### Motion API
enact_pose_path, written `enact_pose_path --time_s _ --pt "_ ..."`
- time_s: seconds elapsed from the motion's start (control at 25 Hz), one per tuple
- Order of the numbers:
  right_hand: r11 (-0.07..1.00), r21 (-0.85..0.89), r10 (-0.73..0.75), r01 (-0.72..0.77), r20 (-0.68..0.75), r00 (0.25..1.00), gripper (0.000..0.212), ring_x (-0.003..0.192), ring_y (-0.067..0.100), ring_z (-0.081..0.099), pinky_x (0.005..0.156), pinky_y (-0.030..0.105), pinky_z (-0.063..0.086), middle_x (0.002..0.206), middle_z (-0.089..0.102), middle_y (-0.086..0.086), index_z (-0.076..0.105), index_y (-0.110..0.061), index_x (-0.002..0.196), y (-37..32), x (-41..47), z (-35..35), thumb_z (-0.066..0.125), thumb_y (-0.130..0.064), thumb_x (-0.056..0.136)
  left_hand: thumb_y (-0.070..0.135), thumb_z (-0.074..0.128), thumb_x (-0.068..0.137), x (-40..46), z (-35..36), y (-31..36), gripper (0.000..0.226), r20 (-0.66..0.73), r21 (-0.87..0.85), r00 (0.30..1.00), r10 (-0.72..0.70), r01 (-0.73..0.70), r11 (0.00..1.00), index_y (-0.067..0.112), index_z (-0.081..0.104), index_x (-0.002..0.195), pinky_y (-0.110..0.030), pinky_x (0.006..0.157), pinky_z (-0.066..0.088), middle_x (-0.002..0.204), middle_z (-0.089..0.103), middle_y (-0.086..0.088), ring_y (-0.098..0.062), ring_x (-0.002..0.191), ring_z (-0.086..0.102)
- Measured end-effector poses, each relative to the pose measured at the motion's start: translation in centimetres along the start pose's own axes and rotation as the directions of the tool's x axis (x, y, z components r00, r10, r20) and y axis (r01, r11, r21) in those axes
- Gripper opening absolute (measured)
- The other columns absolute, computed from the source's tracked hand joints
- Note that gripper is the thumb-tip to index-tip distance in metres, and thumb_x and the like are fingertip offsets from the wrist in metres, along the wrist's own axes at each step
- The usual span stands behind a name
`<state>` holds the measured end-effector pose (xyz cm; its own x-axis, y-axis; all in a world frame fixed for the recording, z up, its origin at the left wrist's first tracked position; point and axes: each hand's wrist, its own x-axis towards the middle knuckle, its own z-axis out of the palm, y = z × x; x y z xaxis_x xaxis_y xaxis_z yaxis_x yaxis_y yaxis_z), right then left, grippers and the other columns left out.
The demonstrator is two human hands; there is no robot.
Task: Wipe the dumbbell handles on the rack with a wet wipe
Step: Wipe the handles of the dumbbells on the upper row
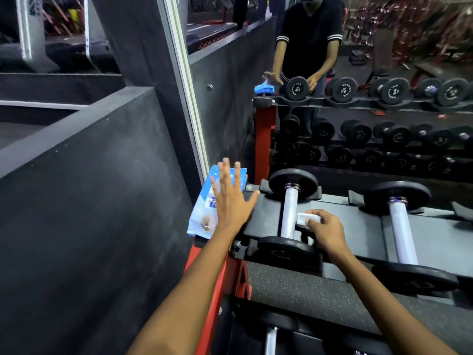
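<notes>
The right hand (326, 230) has its grip closed around a folded white wet wipe (307, 220), fingers curled over the soft pad and pressing its free end against the right side of the nearest dumbbell handle (289, 213). That handle is a straight, knurled bar of bright metal, running away from the viewer between two round black plates with a matte, rubbery look. This first dumbbell (290, 216) sits in moulded black cradles at the left end of the rack (358, 226), whose top shelf is flat dark metal on red-painted uprights.

The left hand (230, 201) has its grip fully open, fingers straight and spread, holding nothing; the palm hovers over or rests on a glossy blue and white wipe packet (202, 211) lying at the rack's left edge, though contact cannot be made out. To the right a second dumbbell (401, 226) lies parallel, its handle equally pale and textured. Below runs a speckled rubber surface. A mirror (332, 73) behind the rack reflects the person and rows of black dumbbells.
</notes>
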<state>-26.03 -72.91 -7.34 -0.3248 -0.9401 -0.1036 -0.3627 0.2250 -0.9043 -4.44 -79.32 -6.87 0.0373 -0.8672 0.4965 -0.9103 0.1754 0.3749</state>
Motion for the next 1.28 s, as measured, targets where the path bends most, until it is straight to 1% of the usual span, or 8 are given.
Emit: enact_pose_path --time_s 0.08,0.16,0.28,0.52,0.72,1.0,1.16,1.28 --pt "1.0 0.0 -0.001 0.001 0.001 1.0 0.021 0.059 0.019 0.058 0.038 0.021 0.042 0.083 0.064 0.007 0.065 -0.018 0.093 -0.1 -0.1 -0.2 0.053 -0.002 0.084 0.025 0.05 0.095 -1.6 1.1 2.0 0.064 0.067 -0.226 0.985 0.157 -0.138 0.964 0.007 0.025 0.152 -0.041 0.122 0.009 0.159 0.021 -0.012 -0.026 0.148 0.019" --pt "1.0 0.013 -0.004 0.004 0.003 1.0 0.021 0.059 0.017 0.056 0.038 0.02 0.043 0.083 0.063 0.006 0.065 -0.017 0.094 -0.1 -0.2 -0.6 0.053 -0.002 0.085 0.019 0.044 0.1 -2.6 2.7 2.8 0.058 0.31 -0.337 0.947 0.08 0.031 0.941 0.005 0.023 0.152 -0.039 0.12 0.018 0.159 0.021 -0.012 -0.024 0.147 0.021" --pt "0.999 0.034 0.013 -0.014 0.042 0.999 0.02 0.06 0.016 0.058 0.046 0.021 0.046 0.082 0.063 0.006 0.066 -0.015 0.093 0.2 -0.2 -1.2 0.055 -0.001 0.085 0.054 0.018 0.095 -3.2 5.2 1.1 0.076 0.451 -0.007 0.89 0.063 -0.067 0.998 0.006 0.009 0.154 -0.04 0.121 -0.006 0.163 0.0 -0.01 -0.021 0.15 -0.002" --pt "0.992 0.026 0.114 -0.127 0.294 0.949 0.021 0.061 0.013 0.06 0.058 0.022 0.053 0.081 0.064 0.01 0.07 -0.009 0.09 0.5 -0.1 -1.6 0.057 0.006 0.083 0.062 -0.007 0.078 -3.2 5.9 1.0 0.095 0.409 0.115 0.903 0.131 -0.194 0.974 0.007 0.006 0.154 -0.033 0.116 -0.015 0.163 0.002 -0.011 -0.02 0.15 -0.003" --pt "0.961 0.136 0.098 -0.243 0.653 0.751 0.03 0.086 0.015 0.066 0.086 0.025 0.051 0.1 0.071 0.011 0.068 -0.008 0.103 0.3 -1.3 -1.1 0.049 0.009 0.088 0.061 0.003 0.084 -3.4 6.0 0.6 0.087 0.394 0.089 0.91 0.128 -0.177 0.98 0.01 0.011 0.155 -0.033 0.118 -0.008 0.163 0.004 -0.008 -0.018 0.15 0.001" --pt "0.97 0.075 0.11 -0.231 0.711 0.695 0.03 0.094 0.023 0.062 0.087 0.029 0.049 0.109 0.068 0.019 0.065 0.001 0.109 -0.1 -0.7 -1.0 0.047 0.01 0.087 0.059 0.005 0.087 -3.3 6.2 0.5 0.083 0.38 0.099 0.916 0.131 -0.181 0.979 0.012 0.01 0.155 -0.034 0.119 -0.008 0.163 0.005 -0.005 -0.015 0.15 0.002" --pt "0.992 -0.038 0.115 -0.118 0.64 0.76 0.03 0.079 0.008 0.062 0.073 0.014 0.046 0.093 0.071 0.005 0.068 -0.011 0.102 -1.1 -0.8 -2.4 0.048 0.007 0.089 0.058 0.007 0.088 -3.3 6.2 0.6 0.081 0.364 0.113 0.922 0.129 -0.181 0.977 0.012 0.012 0.155 -0.034 0.119 -0.008 0.163 0.005 -0.004 -0.016 0.15 0.002" --pt "0.975 -0.011 0.17 -0.222 0.678 0.716 0.026 0.077 0.014 0.057 0.072 0.022 0.044 0.092 0.067 0.011 0.067 0.001 0.103 -1.3 -1.3 -1.6 0.055 -0.005 0.08 0.059 0.007 0.087 -3.4 6.1 0.7 0.082 0.365 0.116 0.922 0.126 -0.18 0.977 0.013 0.011 0.155 -0.037 0.119 -0.006 0.163 0.002 -0.005 -0.02 0.151 0.0"
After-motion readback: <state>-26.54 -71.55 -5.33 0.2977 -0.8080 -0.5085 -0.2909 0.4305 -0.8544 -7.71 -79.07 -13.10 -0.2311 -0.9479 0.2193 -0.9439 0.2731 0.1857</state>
